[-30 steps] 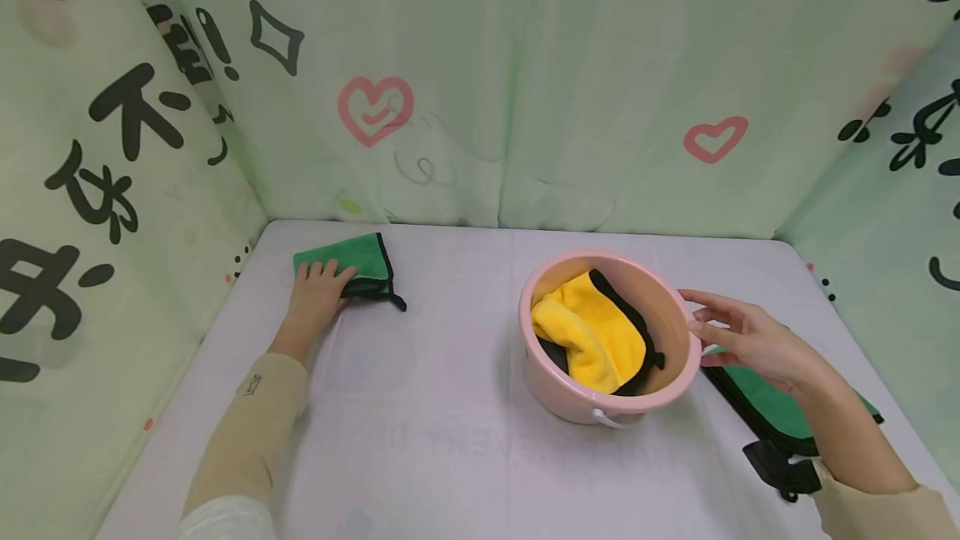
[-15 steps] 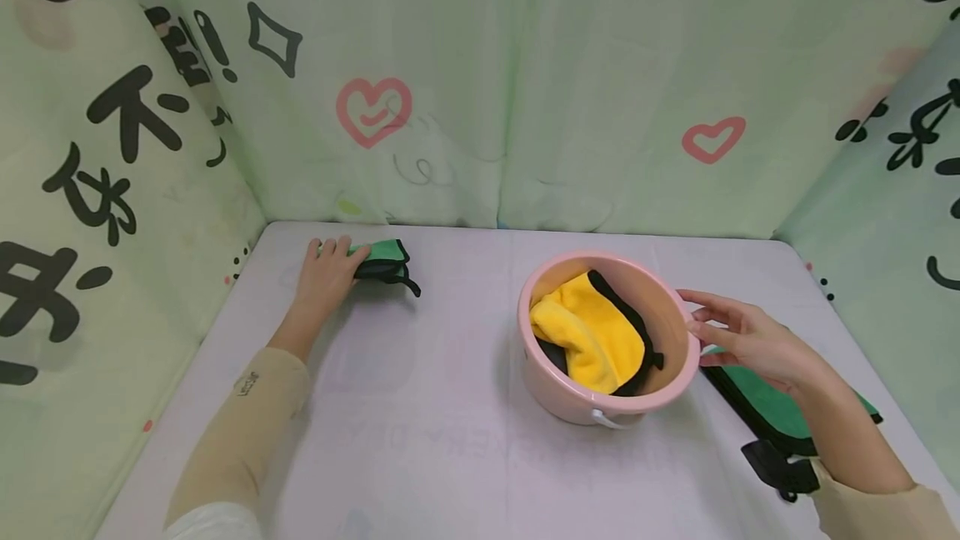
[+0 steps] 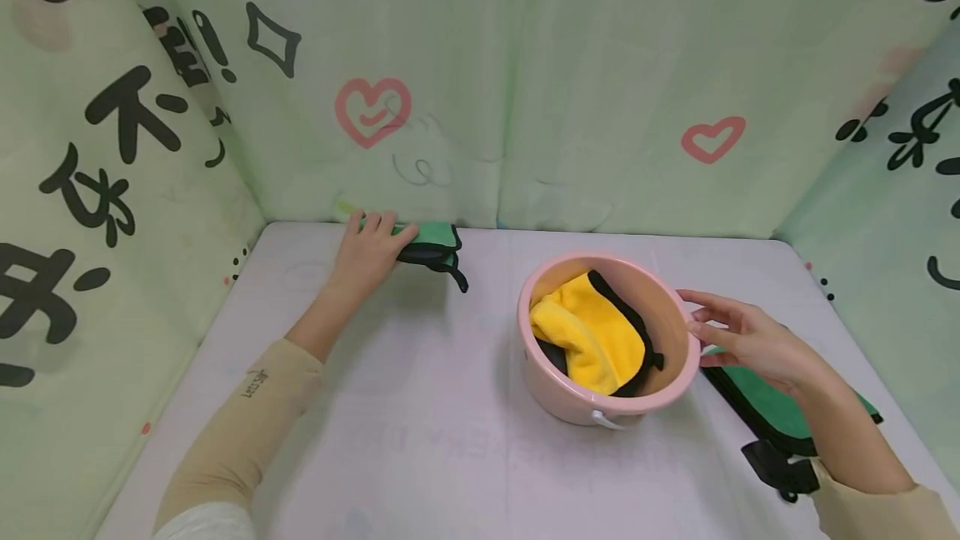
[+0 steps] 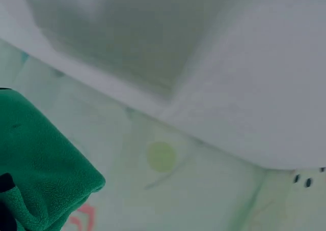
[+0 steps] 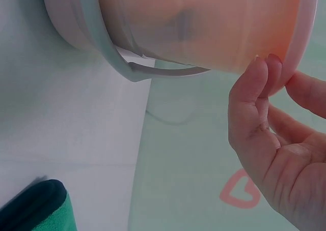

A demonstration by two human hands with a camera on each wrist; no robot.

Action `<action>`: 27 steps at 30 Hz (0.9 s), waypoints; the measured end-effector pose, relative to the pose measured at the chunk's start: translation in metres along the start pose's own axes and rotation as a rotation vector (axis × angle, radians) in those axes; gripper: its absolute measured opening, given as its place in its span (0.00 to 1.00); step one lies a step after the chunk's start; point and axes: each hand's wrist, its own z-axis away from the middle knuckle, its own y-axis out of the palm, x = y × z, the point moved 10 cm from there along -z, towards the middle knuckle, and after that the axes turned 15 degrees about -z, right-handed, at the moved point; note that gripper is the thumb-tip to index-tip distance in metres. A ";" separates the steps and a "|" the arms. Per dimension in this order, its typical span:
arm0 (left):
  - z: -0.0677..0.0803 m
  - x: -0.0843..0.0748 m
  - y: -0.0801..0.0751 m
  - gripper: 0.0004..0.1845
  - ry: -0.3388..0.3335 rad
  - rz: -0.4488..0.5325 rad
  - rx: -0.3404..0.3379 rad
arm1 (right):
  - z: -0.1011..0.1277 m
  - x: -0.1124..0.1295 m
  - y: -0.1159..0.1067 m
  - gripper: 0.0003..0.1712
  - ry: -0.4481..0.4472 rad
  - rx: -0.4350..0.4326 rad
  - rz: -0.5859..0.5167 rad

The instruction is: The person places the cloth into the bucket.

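My left hand [image 3: 369,252] grips a folded green cloth with black edging [image 3: 437,237], lifted off the table near the back wall. In the left wrist view a fuzzy corner of that green cloth [image 4: 46,160] shows at the left, while the fingers are out of sight. My right hand [image 3: 757,348] pinches the rim of a pink bucket [image 3: 558,407] between thumb and fingers. The right wrist view shows the fingertips [image 5: 249,83] on the bucket's rim. Inside the bucket lies a yellow cloth with black edging [image 3: 592,332].
A second green cloth with a black border [image 3: 776,407] lies at the right, partly under my right forearm. A black strap or tab [image 3: 780,467] sits by my sleeve. The bucket's pale handle [image 5: 137,73] hangs down its side. Printed fabric walls [image 3: 600,90] enclose the white table [image 3: 420,440].
My left hand has picked the green cloth up off the table and carried it to the right, towards the bucket. The right hand and the bucket have stayed in place.
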 end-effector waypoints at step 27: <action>-0.059 -0.079 -0.131 0.08 0.124 0.041 -0.400 | 0.001 0.001 0.000 0.35 -0.012 0.019 -0.024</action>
